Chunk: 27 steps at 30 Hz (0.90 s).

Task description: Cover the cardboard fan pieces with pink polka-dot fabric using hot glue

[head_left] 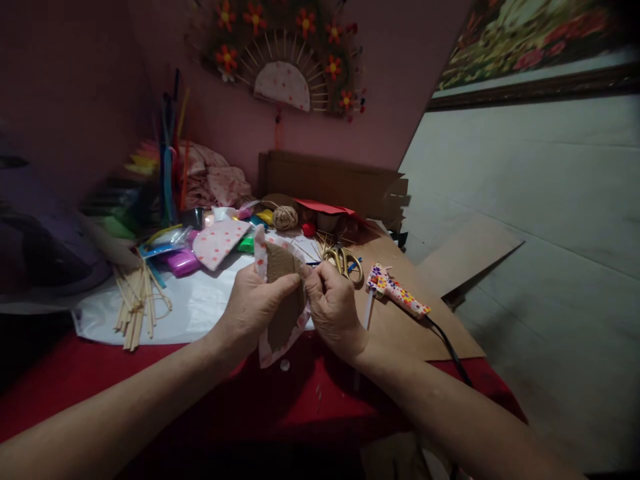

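Note:
Both my hands hold a brown cardboard piece edged with pink dotted fabric, raised over the red table. My left hand grips its left side, the thumb pressed across the cardboard face. My right hand pinches the right edge with closed fingers. Just beyond my right hand lie gold-handled scissors and a patterned glue gun with a black cord.
A bundle of thin wooden sticks lies on a white sheet at left. A pink dotted cut-out, a twine ball and craft clutter sit behind. Cardboard sheets cover the right side. A flowered fan decoration hangs on the wall.

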### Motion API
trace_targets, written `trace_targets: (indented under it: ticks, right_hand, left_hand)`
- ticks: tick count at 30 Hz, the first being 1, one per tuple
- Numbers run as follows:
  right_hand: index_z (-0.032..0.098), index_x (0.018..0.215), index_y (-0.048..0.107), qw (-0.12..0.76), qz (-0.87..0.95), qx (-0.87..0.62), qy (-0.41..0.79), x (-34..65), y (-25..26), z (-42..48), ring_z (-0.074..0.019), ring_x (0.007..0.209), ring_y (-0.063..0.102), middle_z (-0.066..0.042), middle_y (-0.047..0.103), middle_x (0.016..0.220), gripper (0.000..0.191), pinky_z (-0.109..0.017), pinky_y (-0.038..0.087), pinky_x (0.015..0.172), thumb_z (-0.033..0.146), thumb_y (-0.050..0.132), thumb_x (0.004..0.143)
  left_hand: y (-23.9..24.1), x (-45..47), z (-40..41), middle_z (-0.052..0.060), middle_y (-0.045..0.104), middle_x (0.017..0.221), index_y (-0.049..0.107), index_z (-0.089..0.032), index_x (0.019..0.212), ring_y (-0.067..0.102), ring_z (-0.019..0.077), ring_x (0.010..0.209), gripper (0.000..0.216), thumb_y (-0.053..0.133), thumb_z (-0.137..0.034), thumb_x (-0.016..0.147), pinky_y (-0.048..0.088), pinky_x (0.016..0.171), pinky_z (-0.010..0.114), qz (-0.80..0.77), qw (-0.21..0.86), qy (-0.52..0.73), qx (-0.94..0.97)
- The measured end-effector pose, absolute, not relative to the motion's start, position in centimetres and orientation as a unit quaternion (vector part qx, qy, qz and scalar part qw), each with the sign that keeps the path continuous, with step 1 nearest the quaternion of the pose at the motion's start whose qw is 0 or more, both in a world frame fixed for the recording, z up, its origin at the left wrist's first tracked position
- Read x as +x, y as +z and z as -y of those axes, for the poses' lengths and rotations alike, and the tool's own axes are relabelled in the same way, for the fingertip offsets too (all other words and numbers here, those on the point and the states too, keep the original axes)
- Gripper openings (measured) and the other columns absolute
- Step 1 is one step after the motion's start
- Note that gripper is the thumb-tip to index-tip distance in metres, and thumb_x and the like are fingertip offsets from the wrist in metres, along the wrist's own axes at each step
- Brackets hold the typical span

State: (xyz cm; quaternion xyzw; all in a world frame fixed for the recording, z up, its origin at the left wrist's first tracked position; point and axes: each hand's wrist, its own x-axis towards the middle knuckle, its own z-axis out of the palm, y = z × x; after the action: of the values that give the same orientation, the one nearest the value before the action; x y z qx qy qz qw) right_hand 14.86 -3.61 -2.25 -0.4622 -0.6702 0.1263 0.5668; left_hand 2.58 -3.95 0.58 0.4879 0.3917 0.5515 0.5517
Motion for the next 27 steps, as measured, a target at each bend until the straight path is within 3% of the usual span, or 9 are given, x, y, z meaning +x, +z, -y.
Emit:
trace_targets:
  ticks: [5, 10, 16, 23, 27]
  right_hand:
    - [0.021, 0.064, 0.036, 0.557, 0.693, -0.448, 0.095, 15.07, -1.97, 3.84, -0.0095, 0.051, 0.033, 0.005, 0.036, 0.057, 0.029, -0.024, 0.027, 0.05, 0.029, 0.042, 0.091]
    - [0.021, 0.064, 0.039, 0.594, 0.646, -0.419, 0.232, 15.17, -2.01, 3.66, -0.0097, 0.054, 0.033, 0.005, 0.035, 0.059, 0.036, -0.023, 0.029, 0.051, 0.041, 0.037, 0.094]
    - [0.02, 0.061, 0.041, 0.59, 0.588, -0.389, 0.393, 15.18, -2.06, 3.12, -0.0071, 0.046, 0.028, 0.006, 0.034, 0.053, 0.042, -0.021, 0.025, 0.043, 0.051, 0.046, 0.088]
    - [0.019, 0.057, 0.041, 0.6, 0.595, -0.397, 0.358, 15.04, -1.73, 3.28, -0.007, 0.048, 0.029, 0.007, 0.033, 0.053, 0.042, -0.021, 0.025, 0.045, 0.048, 0.055, 0.083]
    - [0.019, 0.058, 0.042, 0.609, 0.57, -0.391, 0.39, 15.03, -1.91, 3.16, -0.0072, 0.049, 0.03, 0.006, 0.033, 0.054, 0.046, -0.021, 0.026, 0.044, 0.057, 0.053, 0.081]
  left_hand:
    - [0.44, 2.44, 3.73, -0.001, 0.065, 0.065, 0.065, -0.016, 0.076, 0.058, 0.0106, 0.054, 0.017, 0.072, -0.023, 0.062, 0.047, 0.052, 0.02, -0.38, 0.568, 0.544, 0.487]
    - [0.5, 2.18, 3.4, -0.003, 0.065, 0.064, 0.065, -0.017, 0.075, 0.058, 0.0098, 0.054, 0.017, 0.075, -0.021, 0.061, 0.046, 0.051, 0.019, -0.357, 0.597, 0.547, 0.466]
    - [0.64, 2.13, 3.43, -0.001, 0.065, 0.061, 0.065, -0.015, 0.072, 0.058, 0.01, 0.052, 0.017, 0.076, -0.019, 0.059, 0.046, 0.05, 0.019, -0.363, 0.618, 0.535, 0.448]
    - [0.26, 2.31, 3.39, -0.001, 0.064, 0.062, 0.065, -0.015, 0.071, 0.058, 0.0105, 0.053, 0.018, 0.076, -0.019, 0.057, 0.046, 0.051, 0.02, -0.371, 0.607, 0.532, 0.459]
    - [0.4, 2.35, 3.23, -0.001, 0.064, 0.06, 0.064, -0.015, 0.072, 0.057, 0.0111, 0.051, 0.019, 0.076, -0.021, 0.058, 0.045, 0.049, 0.021, -0.376, 0.62, 0.53, 0.441]
